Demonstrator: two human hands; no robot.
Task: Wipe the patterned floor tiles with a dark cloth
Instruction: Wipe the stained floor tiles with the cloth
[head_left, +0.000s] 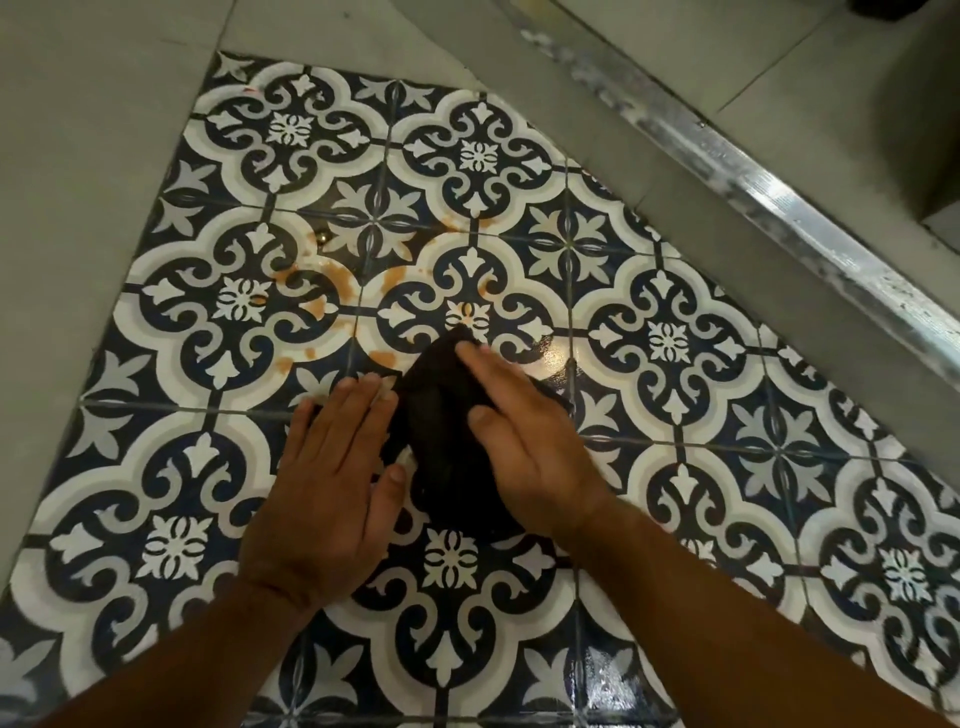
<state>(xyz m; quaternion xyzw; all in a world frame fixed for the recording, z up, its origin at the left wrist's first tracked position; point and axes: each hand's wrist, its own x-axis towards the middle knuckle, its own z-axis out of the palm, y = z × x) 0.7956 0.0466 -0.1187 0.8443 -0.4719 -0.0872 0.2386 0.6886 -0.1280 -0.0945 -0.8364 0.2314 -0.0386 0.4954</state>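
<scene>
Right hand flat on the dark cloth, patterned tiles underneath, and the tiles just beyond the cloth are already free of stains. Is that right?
Not quite. The head view shows orange-brown stains on the tiles beyond the cloth, mostly ahead and to its left. The rest holds: the right hand lies flat on the dark cloth on the patterned tiles.

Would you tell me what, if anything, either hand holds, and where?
Nothing gripped: right hand presses flat on the crumpled dark cloth; left hand lies flat at its left edge.
</scene>
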